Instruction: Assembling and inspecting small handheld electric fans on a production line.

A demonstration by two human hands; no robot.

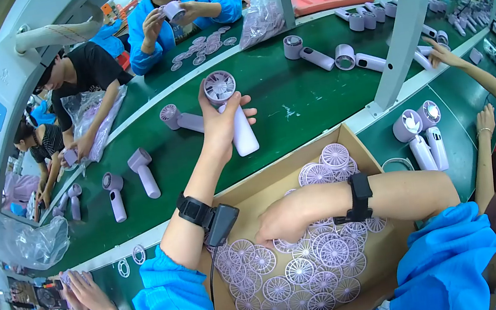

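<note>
My left hand [222, 122] is wrapped around a lilac handheld fan [245, 135] above the green belt. The fan's round head faces up, with its blades showing and no grille over them, and its handle hangs toward me. Down in a cardboard box [353, 137], my right hand [281, 219] is closed, fingertips pressed among lilac spoked fan grilles [300, 270]. What those fingertips pinch, if anything, is hidden. More grilles [334, 156] lie piled in the box's far right corner. Both wrists wear black straps, and the left one carries a black device [221, 224].
Several lilac fans lie on the green belt [292, 110], one [182, 118] just left of my left hand. A grey metal post [400, 36] rises beyond the box. Two white-handled fans [426, 135] lie to the right. Co-workers' hands [167, 19] work across the belt and at both sides.
</note>
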